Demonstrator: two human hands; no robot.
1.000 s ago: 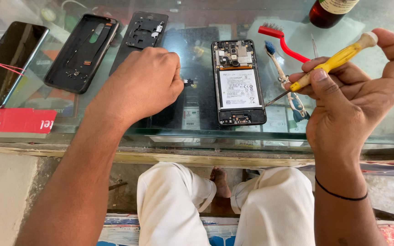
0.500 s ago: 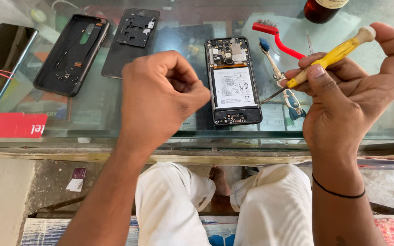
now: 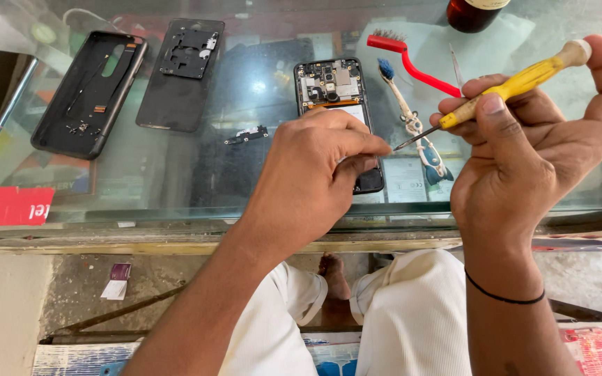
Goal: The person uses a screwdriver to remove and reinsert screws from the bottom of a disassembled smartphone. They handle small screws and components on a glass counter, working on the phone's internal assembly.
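Note:
An opened phone (image 3: 332,83) with its circuit board bared lies on the glass counter (image 3: 245,174). My left hand (image 3: 315,181) hovers over the phone's lower half with fingertips pinched together near the tip of a yellow-handled screwdriver (image 3: 517,83); whether something tiny sits between them cannot be made out. My right hand (image 3: 531,160) grips that screwdriver, raised above the counter, its metal tip pointing left toward my left fingers.
A black back cover (image 3: 88,90), a black inner frame (image 3: 182,73) and a small loose part (image 3: 247,134) lie at left. A red-handled brush (image 3: 412,59), a blue-bristled brush (image 3: 409,118), a dark bottle (image 3: 475,12) and a red box (image 3: 8,205) are around. My white-trousered knees are below.
My left hand moved from the small part at centre-left rightward, over the open phone, up to the screwdriver tip. My right hand kept the screwdriver raised, nearly still.

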